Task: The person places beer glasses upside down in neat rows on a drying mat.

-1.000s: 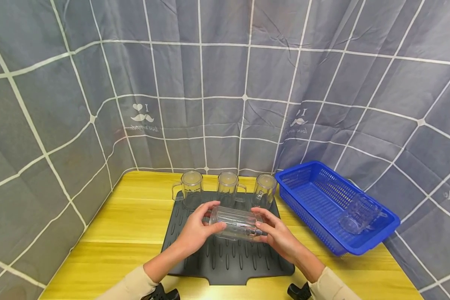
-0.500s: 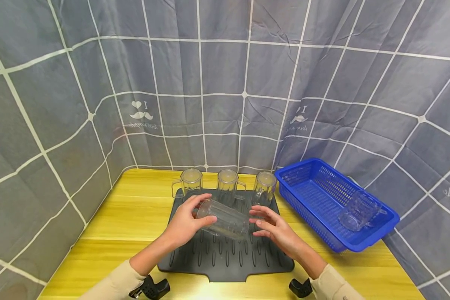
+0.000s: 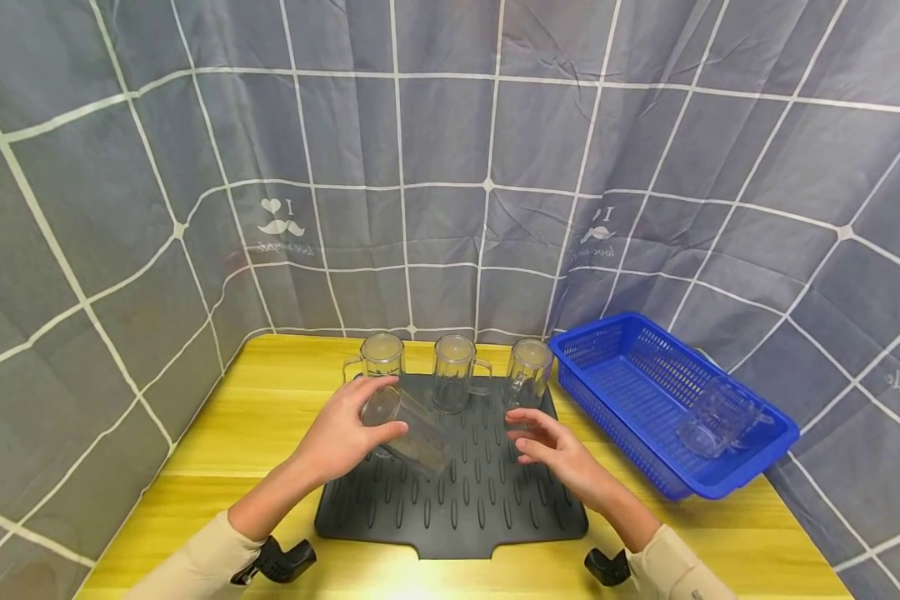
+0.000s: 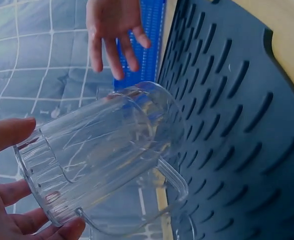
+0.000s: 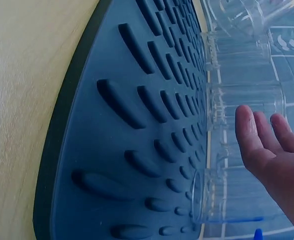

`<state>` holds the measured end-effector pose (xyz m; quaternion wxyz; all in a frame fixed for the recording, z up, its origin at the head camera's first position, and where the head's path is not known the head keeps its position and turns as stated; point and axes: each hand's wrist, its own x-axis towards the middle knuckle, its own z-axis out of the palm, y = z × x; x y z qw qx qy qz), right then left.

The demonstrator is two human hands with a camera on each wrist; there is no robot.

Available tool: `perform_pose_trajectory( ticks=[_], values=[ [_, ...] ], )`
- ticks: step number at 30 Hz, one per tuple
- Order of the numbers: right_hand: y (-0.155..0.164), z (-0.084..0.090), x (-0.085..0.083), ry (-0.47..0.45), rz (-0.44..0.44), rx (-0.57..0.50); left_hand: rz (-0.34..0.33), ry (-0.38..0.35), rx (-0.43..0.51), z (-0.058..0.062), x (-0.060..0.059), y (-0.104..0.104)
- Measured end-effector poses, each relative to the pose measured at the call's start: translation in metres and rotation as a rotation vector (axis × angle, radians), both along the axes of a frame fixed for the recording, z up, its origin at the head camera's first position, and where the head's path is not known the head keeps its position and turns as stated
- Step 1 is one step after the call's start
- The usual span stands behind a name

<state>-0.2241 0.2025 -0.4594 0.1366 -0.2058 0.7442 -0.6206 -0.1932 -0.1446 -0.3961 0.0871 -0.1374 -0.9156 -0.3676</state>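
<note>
My left hand (image 3: 345,429) grips a clear mug (image 4: 99,155) by its thick base and holds it tilted above the dark drying mat (image 3: 457,517). The mug's handle shows on its lower side in the left wrist view. Over the mat's right part, my right hand (image 3: 562,458) holds nothing, its fingers loosely bent. Upside down along the mat's back edge stand three more clear mugs: a left mug (image 3: 382,354), a middle mug (image 3: 453,375) and a right mug (image 3: 529,371). The held mug partly covers the left one.
A blue plastic basket (image 3: 615,408) stands on the right of the yellow wooden table (image 3: 217,433). Inside it, at the near end, lies clear glassware (image 3: 720,421) with a handle. A grey checked curtain (image 3: 450,208) hangs behind and on both sides.
Both hands held the mug before; the right hand has let go and stays over the mat's right side. The left hand has carried the mug leftward, tilting it more.
</note>
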Motion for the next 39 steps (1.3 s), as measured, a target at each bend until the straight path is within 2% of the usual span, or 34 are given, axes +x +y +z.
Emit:
perform_pose_trajectory(
  ticks=[6,18,24,33,39],
  values=[
    [0.003,0.001,-0.002,0.008,0.008,0.041,0.033,0.031,-0.103,0.004,-0.003,-0.005],
    [0.005,-0.001,0.000,0.046,0.035,0.085,0.064,0.076,-0.239,-0.001,-0.006,-0.015],
    [0.002,-0.005,0.001,0.063,0.070,0.091,0.078,0.074,-0.281,-0.005,-0.005,-0.021],
    [0.006,-0.005,-0.001,0.060,0.042,0.098,0.066,0.085,-0.340,-0.008,-0.010,-0.018],
    [0.007,-0.004,-0.001,0.061,0.054,0.100,0.053,0.094,-0.366,-0.010,-0.011,-0.017]
  ],
)
